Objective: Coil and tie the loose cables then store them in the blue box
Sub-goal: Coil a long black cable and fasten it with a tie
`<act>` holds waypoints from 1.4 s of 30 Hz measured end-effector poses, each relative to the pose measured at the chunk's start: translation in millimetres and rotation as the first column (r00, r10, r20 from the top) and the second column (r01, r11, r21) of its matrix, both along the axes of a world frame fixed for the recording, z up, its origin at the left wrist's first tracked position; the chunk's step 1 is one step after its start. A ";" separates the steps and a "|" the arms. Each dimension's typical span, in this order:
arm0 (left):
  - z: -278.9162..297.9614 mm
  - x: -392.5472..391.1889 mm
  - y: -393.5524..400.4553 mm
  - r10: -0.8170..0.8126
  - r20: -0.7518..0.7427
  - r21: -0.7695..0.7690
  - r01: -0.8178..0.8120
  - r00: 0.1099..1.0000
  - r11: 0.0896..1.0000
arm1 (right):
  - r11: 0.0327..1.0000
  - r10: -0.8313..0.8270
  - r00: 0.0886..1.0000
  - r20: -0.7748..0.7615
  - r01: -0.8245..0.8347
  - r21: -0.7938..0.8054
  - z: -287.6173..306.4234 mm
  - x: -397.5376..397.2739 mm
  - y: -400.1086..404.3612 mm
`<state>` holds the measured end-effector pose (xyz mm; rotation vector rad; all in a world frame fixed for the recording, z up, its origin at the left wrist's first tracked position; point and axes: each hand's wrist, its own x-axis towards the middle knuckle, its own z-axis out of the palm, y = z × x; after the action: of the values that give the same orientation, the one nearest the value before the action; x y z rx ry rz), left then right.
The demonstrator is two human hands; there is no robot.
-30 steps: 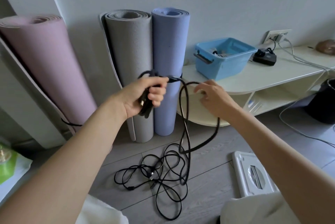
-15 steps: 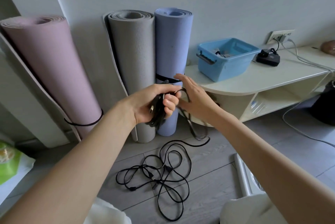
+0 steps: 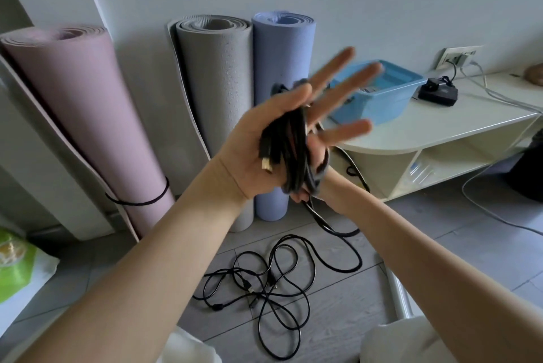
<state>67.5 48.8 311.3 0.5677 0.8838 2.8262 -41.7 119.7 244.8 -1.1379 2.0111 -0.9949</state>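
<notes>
The left hand [image 3: 264, 154] is raised palm up in mid-frame, fingers [image 3: 346, 82] straight and spread, blurred. A black coil [image 3: 293, 151] of cable lies across the palm, one plug end [image 3: 266, 165] resting near the heel of the hand. The right hand [image 3: 320, 168] is mostly hidden behind the left one and the coil; it sits just under the bundle, touching it, but whether its fingers grip the cable cannot be told. From below the hands a length of the same cable hangs to the floor [image 3: 440, 230] and joins a loose tangle [image 3: 270, 283] of black cables lying there, between the two forearms.

The blue box [image 3: 390, 98] stands on the pale desk [image 3: 455, 124], behind the raised fingers and well apart from the tangle. A black adapter [image 3: 437, 93] sits beside it, wired to a wall socket [image 3: 457, 55]. Three rolled mats, pink [image 3: 76, 104], grey [image 3: 217, 89] and blue [image 3: 283, 62], stand against the wall at left.
</notes>
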 end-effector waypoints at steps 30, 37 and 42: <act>-6.0 -28.3 -15.0 0.899 0.165 -0.281 -0.854 0.405 0.437 | 0.974 -0.077 0.988 0.136 0.045 0.221 -34.0 -8.6 3.6; -36.3 -27.2 -31.9 0.912 -0.271 -0.747 -0.665 0.307 0.002 | 0.982 -0.066 0.908 -0.413 0.133 0.136 -20.3 10.0 -4.4; -43.1 -23.3 -31.6 0.818 -0.018 -0.955 -0.253 0.575 0.157 | 0.993 0.116 0.535 -0.837 -0.071 0.092 -0.6 19.4 9.6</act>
<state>44.3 17.2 268.2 -0.8893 2.5970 2.0075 -22.3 129.3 244.2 -1.9357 2.6208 -0.2913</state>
